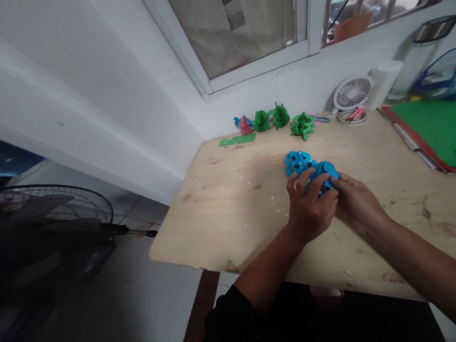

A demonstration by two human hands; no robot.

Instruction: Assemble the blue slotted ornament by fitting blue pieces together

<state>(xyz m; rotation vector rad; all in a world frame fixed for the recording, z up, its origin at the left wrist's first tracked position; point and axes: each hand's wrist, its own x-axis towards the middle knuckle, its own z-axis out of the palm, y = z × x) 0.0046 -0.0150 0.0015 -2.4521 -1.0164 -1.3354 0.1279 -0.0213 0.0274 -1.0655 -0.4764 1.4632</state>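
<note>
A blue cut-paper figure (325,169), made of many layered rounded pieces, is held between my two hands above the wooden table. My left hand (311,204) comes over it from the front with fingers bent onto its near side. On its right side, my right hand (358,194) grips it between thumb and fingers; some of those fingertips are hidden. Just left of it, more blue paper cutouts (298,160) with white dots and holes reach out past my left fingertips. I cannot tell whether these are joined to the held part.
Along the wall stand green paper figures (280,116) and a pink-and-blue one (245,124). A green strip (245,138) lies by a ring. A small white fan (353,92), a tape roll (352,117), and green and red sheets (427,124) are at right. A floor fan (57,204) stands left.
</note>
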